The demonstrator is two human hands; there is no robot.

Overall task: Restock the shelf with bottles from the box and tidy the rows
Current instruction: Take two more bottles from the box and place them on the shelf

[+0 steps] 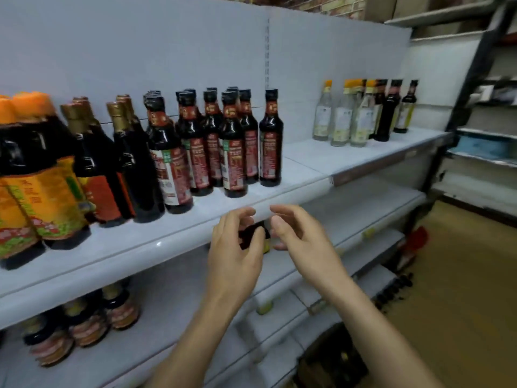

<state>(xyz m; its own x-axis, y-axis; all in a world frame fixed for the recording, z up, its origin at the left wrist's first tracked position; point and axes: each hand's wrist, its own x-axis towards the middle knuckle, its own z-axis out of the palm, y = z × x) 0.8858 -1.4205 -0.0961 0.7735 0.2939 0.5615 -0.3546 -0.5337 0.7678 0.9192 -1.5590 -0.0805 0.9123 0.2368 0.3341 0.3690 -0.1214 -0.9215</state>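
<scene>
Red-labelled dark sauce bottles (232, 152) stand in rows on the upper white shelf (296, 189), one (270, 138) alone at the right end. My left hand (235, 256) is raised just below the shelf's front edge, its fingers curled around a small dark bottle top (250, 233) that shows between thumb and fingers; whether it grips it is unclear. My right hand (302, 236) is beside it with fingers apart and nothing in it. A dark box (333, 359) with bottles sits on the floor at the bottom.
Orange-capped bottles (36, 175) and gold-capped ones (112, 163) fill the shelf's left. Clear and dark bottles (363, 113) stand at the far right. More bottles (84, 320) sit on the lower shelf at left. Another rack (486, 130) rises at the right beside brown floor.
</scene>
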